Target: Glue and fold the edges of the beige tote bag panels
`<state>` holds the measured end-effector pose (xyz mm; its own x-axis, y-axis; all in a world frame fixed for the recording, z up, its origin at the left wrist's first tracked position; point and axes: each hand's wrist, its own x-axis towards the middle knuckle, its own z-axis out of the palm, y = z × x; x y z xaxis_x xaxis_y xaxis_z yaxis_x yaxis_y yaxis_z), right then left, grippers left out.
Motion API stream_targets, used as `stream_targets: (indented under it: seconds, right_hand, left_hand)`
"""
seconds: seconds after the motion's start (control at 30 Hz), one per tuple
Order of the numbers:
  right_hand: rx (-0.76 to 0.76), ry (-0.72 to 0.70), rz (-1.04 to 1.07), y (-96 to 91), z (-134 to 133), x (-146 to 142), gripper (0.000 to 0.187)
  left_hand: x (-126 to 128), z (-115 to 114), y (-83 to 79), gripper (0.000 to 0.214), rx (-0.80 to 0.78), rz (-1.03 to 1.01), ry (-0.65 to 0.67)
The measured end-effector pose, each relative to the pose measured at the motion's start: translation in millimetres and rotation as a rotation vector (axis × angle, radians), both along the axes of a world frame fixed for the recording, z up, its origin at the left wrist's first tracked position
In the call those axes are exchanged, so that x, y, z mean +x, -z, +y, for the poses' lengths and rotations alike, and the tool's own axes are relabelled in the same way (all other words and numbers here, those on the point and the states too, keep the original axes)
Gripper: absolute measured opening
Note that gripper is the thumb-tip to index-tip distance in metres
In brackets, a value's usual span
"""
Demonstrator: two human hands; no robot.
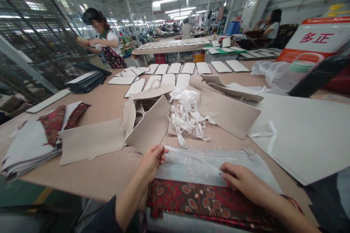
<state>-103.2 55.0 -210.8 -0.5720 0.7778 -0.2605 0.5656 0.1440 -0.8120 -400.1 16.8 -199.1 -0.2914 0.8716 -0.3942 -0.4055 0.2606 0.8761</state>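
Note:
A red and brown leaf-patterned fabric (191, 198) lies at the table's near edge, with a thin whitish backing sheet (202, 164) spread over its far part. My left hand (154, 158) pinches that sheet at its far left corner between thumb and fingers. On the sheet's right part rests my right hand (239, 178), thumb and fingers close together at its surface; whether it grips the sheet is unclear. Just beyond the sheet is a tangled heap of white tape strips (188, 113). Beige panels (150, 125) stand and lie around the heap.
White dark-edged panels (168, 79) lie in rows across the table. Folded patterned fabric (51, 123) is at left, below a dark stack of panels (86, 81). A large pale sheet (308, 134) covers the right side, near a plastic bag (276, 72). A co-worker (105, 40) stands at far left.

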Motion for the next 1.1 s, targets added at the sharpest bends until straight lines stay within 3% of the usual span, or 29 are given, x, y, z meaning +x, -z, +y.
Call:
stream_targets:
  seconds: [0.1, 0.17, 0.3, 0.4, 0.57, 0.63, 0.8, 0.93, 1.03, 1.1]
  right_hand:
    - [-0.4, 0.205, 0.447, -28.2, -12, -17, 0.019]
    - [-0.53, 0.382, 0.728, -39.7, -17, -31, 0.023]
    - [-0.56, 0.546, 1.006, -41.3, -23, -52, 0.028]
    - [-0.57, 0.624, 1.096, -35.0, -25, -53, 0.031]
    - [-0.686, 0.696, 1.252, -28.1, -18, -30, 0.024]
    - [-0.647, 0.762, 1.268, -24.4, -10, -16, 0.023]
    - [-0.382, 0.894, 1.138, -0.5, 9, 15, 0.013]
    - [-0.237, 0.898, 0.901, 32.0, 17, 26, 0.015]
    - [-0.077, 0.869, 0.642, 52.2, 19, 29, 0.022]
    - [-0.064, 0.802, 0.515, 58.8, 19, 30, 0.023]
  left_hand:
    - [26, -2, -14.5, 0.026, -0.019, -0.15, -0.031]
    - [51, -10, -20.7, 0.035, 0.011, -0.097, 0.131]
    - [90, -30, -23.2, 0.047, 0.116, 0.091, 0.572]
    - [96, -35, -21.3, 0.039, 0.05, 0.137, 0.612]
    - [78, -31, -19.0, 0.041, -0.052, 0.077, 0.642]
    - [66, -30, -17.1, 0.038, -0.093, 0.147, 0.631]
    - [29, -22, -8.0, 0.036, -0.09, 0.158, 0.487]
    - [3, -14, 1.7, 0.038, -0.091, 0.216, 0.4]
    - [-10, -9, 10.4, 0.041, -0.112, 0.399, 0.316]
    - [-15, -6, 15.3, 0.04, -0.108, 0.537, 0.265]
